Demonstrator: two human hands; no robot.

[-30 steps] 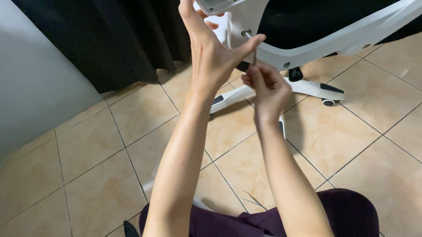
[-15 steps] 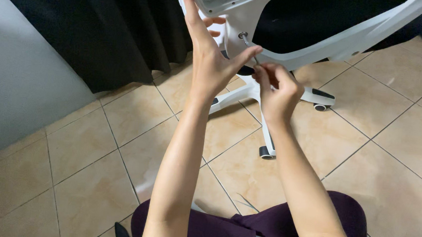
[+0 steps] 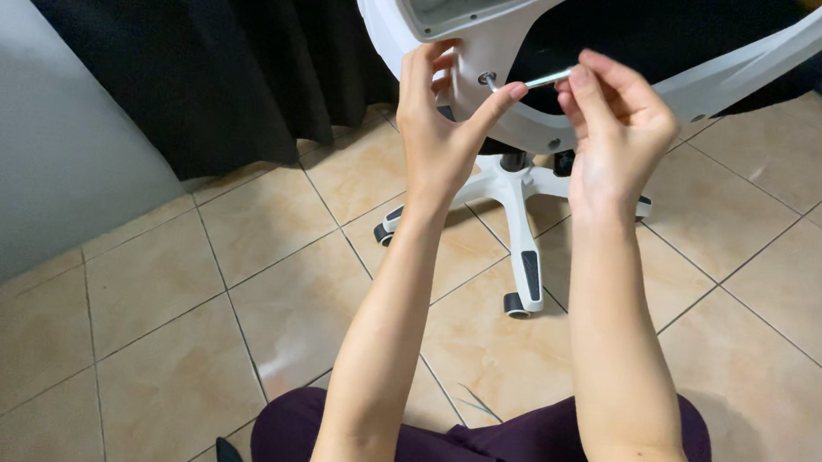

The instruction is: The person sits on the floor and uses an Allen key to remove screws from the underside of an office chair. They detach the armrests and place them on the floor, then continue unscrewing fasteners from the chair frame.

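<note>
Tiled floor [image 3: 181, 301] below a white chair frame [image 3: 486, 22]. Left hand [image 3: 443, 131] braces the frame, fingers spread beside the bolt [image 3: 488, 78]. Right hand [image 3: 615, 120] pinches a hex key [image 3: 540, 79] seated in it. Bolt appears nearly seated; tightening apparently unfinished.

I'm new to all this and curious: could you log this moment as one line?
left hand: steadies white chair frame | right hand: holds hex key in bolt | chair base: on floor
</note>
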